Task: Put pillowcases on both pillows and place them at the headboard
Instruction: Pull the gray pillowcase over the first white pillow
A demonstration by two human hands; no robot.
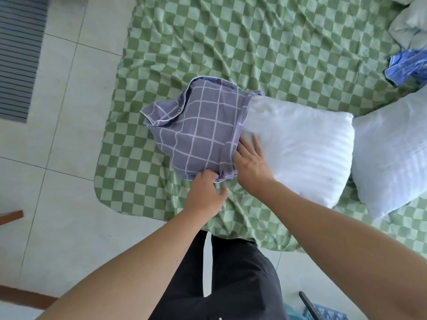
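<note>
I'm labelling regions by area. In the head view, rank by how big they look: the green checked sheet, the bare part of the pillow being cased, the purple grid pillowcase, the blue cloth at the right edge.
1. green checked sheet
2. bare part of the pillow and purple grid pillowcase: too alike to rank
3. blue cloth, cut off by the frame edge

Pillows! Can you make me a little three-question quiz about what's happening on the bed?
1. True or false: the pillow is fully inside the purple pillowcase.
2. Which hand pinches the pillowcase's edge: A left, B right?
3. How many white pillows lie on the bed sheet?

Key: 1 false, only one end is in. 2 A; the right hand lies flat on the pillow. 3 two; the second pillow is bare.
</note>
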